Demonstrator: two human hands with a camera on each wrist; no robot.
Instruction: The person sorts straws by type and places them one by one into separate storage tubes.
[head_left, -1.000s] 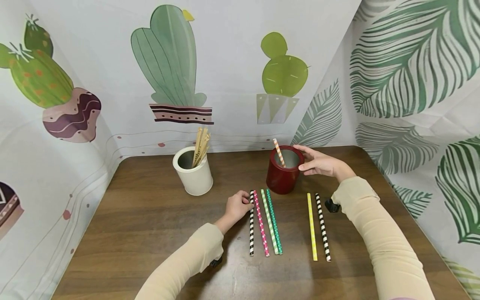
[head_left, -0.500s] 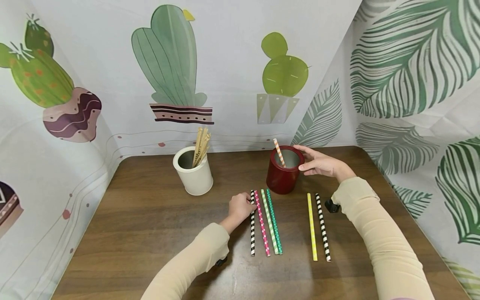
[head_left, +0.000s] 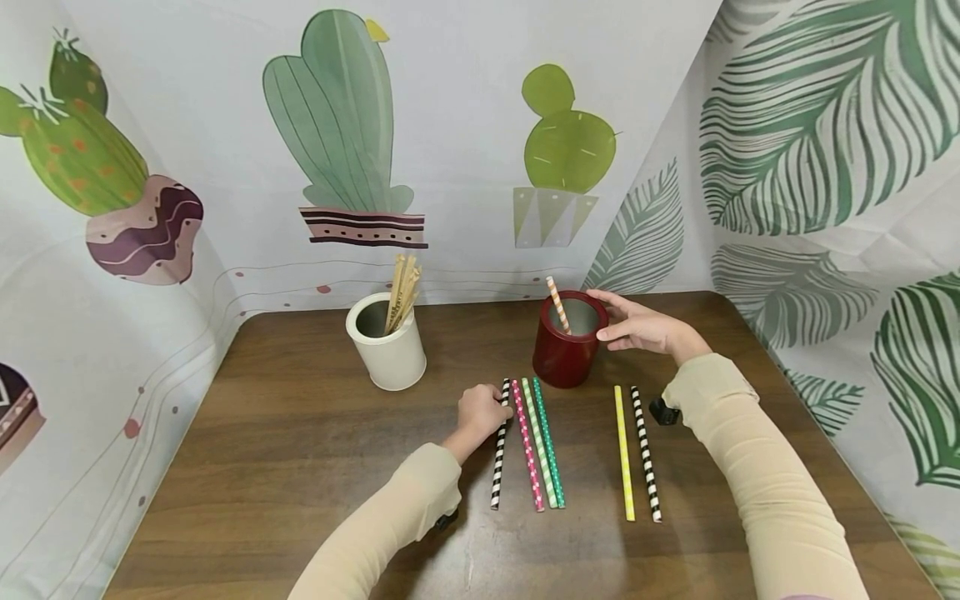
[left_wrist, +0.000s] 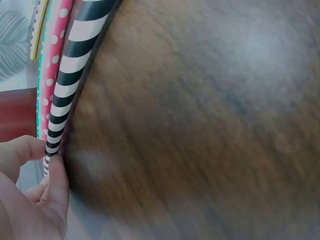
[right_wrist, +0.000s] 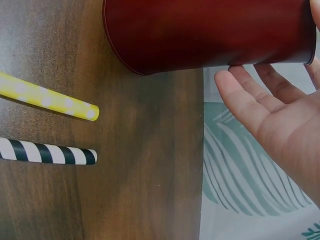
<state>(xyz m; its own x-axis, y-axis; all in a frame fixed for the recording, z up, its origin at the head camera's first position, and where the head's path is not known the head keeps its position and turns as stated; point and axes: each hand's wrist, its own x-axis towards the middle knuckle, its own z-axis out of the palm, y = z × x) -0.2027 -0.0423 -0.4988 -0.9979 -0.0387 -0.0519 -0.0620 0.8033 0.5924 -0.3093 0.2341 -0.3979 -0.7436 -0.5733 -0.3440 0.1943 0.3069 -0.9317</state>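
Observation:
A black-and-white striped straw (head_left: 498,467) is pinched near its far end between thumb and finger of the left hand (head_left: 481,412); the left wrist view shows the pinch on the striped straw (left_wrist: 69,75). Just right of it lie a pink dotted straw (head_left: 528,442), a light green striped straw (head_left: 539,442) and a green dotted straw (head_left: 550,442). The right hand (head_left: 640,327) rests its fingers on the right side of the red can (head_left: 565,360), in which an orange-striped straw (head_left: 558,305) leans. In the right wrist view the fingers lie along the red can (right_wrist: 210,35).
A cream can (head_left: 396,361) holding several tan paper-wrapped sticks (head_left: 402,296) stands at the back left. A yellow straw (head_left: 625,458) and another black-and-white straw (head_left: 647,458) lie on the right of the brown table (head_left: 300,433). Behind the table hangs a cloth with cactus prints.
The left hand has moved slightly right and now pinches the striped straw, whose near end has swung left. The pink straw has shifted slightly right. The right hand has stayed at the red can.

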